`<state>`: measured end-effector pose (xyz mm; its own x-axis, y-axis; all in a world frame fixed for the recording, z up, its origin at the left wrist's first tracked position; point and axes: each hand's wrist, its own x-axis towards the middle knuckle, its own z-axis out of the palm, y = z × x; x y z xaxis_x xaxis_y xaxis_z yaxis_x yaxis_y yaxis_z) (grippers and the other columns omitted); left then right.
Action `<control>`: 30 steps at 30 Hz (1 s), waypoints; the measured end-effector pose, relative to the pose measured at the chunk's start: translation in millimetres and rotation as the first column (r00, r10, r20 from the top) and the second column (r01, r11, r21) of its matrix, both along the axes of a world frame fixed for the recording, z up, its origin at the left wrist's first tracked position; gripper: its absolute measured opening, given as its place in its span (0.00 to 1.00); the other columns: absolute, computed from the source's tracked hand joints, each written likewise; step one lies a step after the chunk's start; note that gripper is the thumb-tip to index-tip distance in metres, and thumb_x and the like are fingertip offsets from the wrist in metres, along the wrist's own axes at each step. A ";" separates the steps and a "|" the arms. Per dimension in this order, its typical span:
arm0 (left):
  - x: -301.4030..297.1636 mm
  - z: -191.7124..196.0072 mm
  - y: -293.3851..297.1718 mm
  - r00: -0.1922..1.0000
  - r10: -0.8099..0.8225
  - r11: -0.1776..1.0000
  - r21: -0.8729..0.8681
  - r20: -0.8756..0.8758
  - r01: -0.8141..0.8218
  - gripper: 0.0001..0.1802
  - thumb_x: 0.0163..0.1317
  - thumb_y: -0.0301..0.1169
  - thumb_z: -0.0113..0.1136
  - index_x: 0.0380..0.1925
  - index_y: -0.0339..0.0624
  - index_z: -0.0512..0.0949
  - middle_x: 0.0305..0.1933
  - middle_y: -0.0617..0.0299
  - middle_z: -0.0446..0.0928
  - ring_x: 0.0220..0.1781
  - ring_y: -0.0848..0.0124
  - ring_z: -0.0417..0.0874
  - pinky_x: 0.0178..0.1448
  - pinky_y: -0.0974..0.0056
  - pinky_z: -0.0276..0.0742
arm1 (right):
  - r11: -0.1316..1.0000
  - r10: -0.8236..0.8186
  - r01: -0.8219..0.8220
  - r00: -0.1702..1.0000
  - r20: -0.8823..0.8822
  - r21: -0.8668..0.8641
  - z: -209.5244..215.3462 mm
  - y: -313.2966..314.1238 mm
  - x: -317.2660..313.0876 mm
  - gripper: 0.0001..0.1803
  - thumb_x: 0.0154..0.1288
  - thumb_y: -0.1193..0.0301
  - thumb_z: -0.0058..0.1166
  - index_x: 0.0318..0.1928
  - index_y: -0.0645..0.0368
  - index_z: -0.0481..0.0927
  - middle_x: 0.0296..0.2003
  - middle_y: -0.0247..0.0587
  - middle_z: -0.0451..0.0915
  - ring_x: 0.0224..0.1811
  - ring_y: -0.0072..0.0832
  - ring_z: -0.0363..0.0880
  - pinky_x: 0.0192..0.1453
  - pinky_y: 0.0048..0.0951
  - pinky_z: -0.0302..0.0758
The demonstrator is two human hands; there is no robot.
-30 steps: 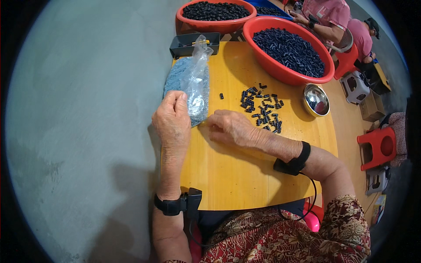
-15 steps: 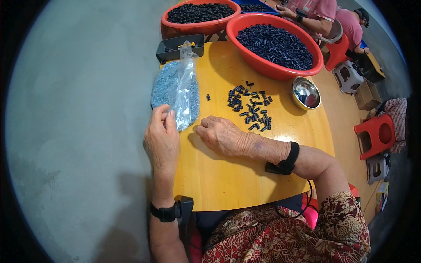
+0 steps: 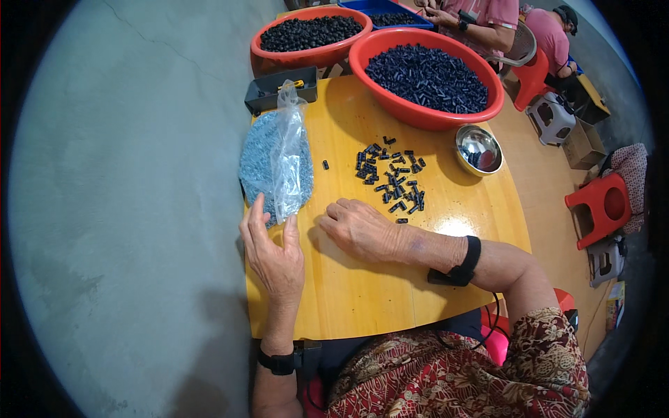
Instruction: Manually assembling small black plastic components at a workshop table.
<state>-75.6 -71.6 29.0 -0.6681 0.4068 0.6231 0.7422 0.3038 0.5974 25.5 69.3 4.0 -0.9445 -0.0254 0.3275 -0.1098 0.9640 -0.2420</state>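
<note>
So the left hand is lying flat on the yellow wooden worktop, fingers loosely spread, with the fingertips right at the near end of a clear plastic bag of small blue-grey pieces, touching it or as good as. The bag's long axis runs straight away from the person, near end by that hand, knotted top pointing at a dark grey tray at the far edge. The right hand rests palm down just beside it, fingers curled together with nothing pinched that I can see. The loose scatter of small black parts sits just beyond and slightly to the right of the right hand's knuckles, so that hand is clearly the nearer one to them, while the left owns the bag. Further out there's a little steel bowl and two red basins heaped with dark pieces. Someone else's hands are at work at the far end.
</note>
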 end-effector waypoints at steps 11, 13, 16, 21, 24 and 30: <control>-35.2 11.3 18.1 0.947 0.051 0.997 -0.075 0.316 -0.028 0.10 0.67 0.33 0.54 0.37 0.39 0.81 0.27 0.57 0.80 0.28 0.68 0.80 0.36 0.61 0.74 | 0.996 -0.008 0.009 1.000 -0.009 0.092 -0.6 2.7 22.3 0.10 0.52 0.75 0.54 0.37 0.62 0.74 0.35 0.46 0.75 0.42 0.40 0.76 0.49 0.37 0.74; -37.7 25.2 19.2 0.947 0.057 0.996 -0.087 0.315 -0.031 0.10 0.68 0.32 0.54 0.37 0.39 0.80 0.27 0.57 0.80 0.29 0.70 0.80 0.36 0.62 0.74 | 0.996 -0.015 0.014 1.000 0.010 0.085 -0.8 2.6 20.6 0.10 0.52 0.75 0.54 0.36 0.62 0.74 0.35 0.46 0.74 0.42 0.40 0.76 0.48 0.37 0.74; -37.8 38.8 26.1 0.953 0.011 0.999 -0.051 0.304 0.005 0.09 0.67 0.31 0.54 0.36 0.38 0.80 0.29 0.56 0.81 0.29 0.70 0.80 0.36 0.62 0.74 | 0.996 -0.022 0.021 1.000 0.016 0.082 -4.7 3.8 18.1 0.09 0.52 0.75 0.53 0.36 0.62 0.74 0.35 0.46 0.74 0.42 0.40 0.76 0.47 0.37 0.74; -28.8 26.2 35.6 0.979 -0.140 0.990 -0.002 0.145 0.142 0.06 0.66 0.28 0.54 0.36 0.38 0.79 0.32 0.53 0.80 0.32 0.61 0.81 0.37 0.59 0.75 | 0.998 -0.015 0.015 1.000 -0.013 0.060 -6.9 5.5 18.7 0.08 0.52 0.75 0.53 0.34 0.63 0.74 0.34 0.47 0.74 0.40 0.41 0.77 0.45 0.38 0.74; -17.2 7.6 30.5 0.957 -0.288 0.940 -0.202 -0.034 0.275 0.07 0.62 0.25 0.57 0.40 0.37 0.78 0.33 0.52 0.79 0.37 0.55 0.81 0.42 0.54 0.75 | 0.997 -0.049 0.050 0.999 -0.020 0.067 -5.5 5.9 21.0 0.08 0.52 0.74 0.53 0.33 0.62 0.74 0.33 0.47 0.75 0.39 0.40 0.77 0.44 0.38 0.74; 6.9 -5.8 14.0 0.969 -0.230 0.972 -0.079 -0.089 0.223 0.12 0.61 0.21 0.59 0.46 0.37 0.78 0.36 0.53 0.77 0.36 0.61 0.80 0.40 0.60 0.76 | 0.997 -0.059 0.061 0.997 -0.040 0.055 -4.7 8.0 19.9 0.09 0.50 0.74 0.54 0.34 0.62 0.74 0.32 0.47 0.75 0.38 0.40 0.77 0.43 0.38 0.75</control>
<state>-68.7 -57.6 23.2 -0.4917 0.5839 0.6460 0.8494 0.1585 0.5033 45.4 77.3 -0.7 -0.9316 0.0112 0.3632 -0.0597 0.9812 -0.1835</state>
